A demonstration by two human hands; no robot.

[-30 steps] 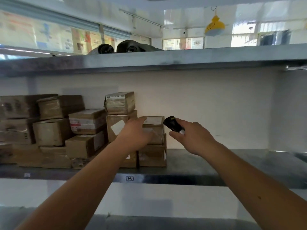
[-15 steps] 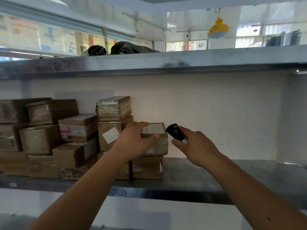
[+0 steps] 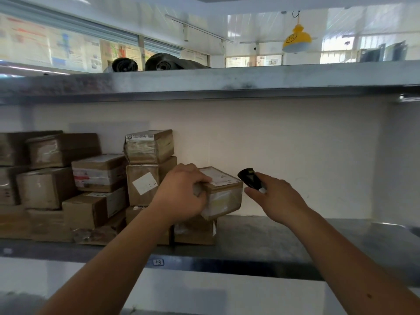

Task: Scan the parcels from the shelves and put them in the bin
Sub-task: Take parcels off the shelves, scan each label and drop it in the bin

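The small cardboard parcel (image 3: 221, 192) sits tilted at the right end of the stacked boxes, its lower edge over a flat brown box (image 3: 195, 230) that lies on the metal shelf (image 3: 284, 244). It carries a white shipping label on top and clear tape over its near face. The person's left hand (image 3: 181, 196) grips it from the left side, fingers curled over the top edge and the thumb under the near corner. Whether the parcel is fully lifted clear of the box beneath cannot be determined.

Just to the right of the parcel, and not touching it, the right hand (image 3: 275, 198) holds a small black handheld scanner (image 3: 250, 179). The fingers are closed round its body, with the thumb along its lower side; its head points toward the parcel's labelled top.

Immediately left of the held parcel stands a column of boxes: a taped parcel (image 3: 148, 146) on top, and beneath it a box with a blank white sticker (image 3: 145, 184) on its front. Further left, more cardboard parcels (image 3: 68, 178) are piled several high against the pale back wall, reaching the left edge of the view.

The shelf's front rail bears a small tag (image 3: 158, 262). On the upper shelf (image 3: 250, 78) lie two dark rolls (image 3: 156, 63) of sheet material. Beyond them a yellow pendant lamp (image 3: 296, 39) hangs from the ceiling, and posters line the far wall on the left.
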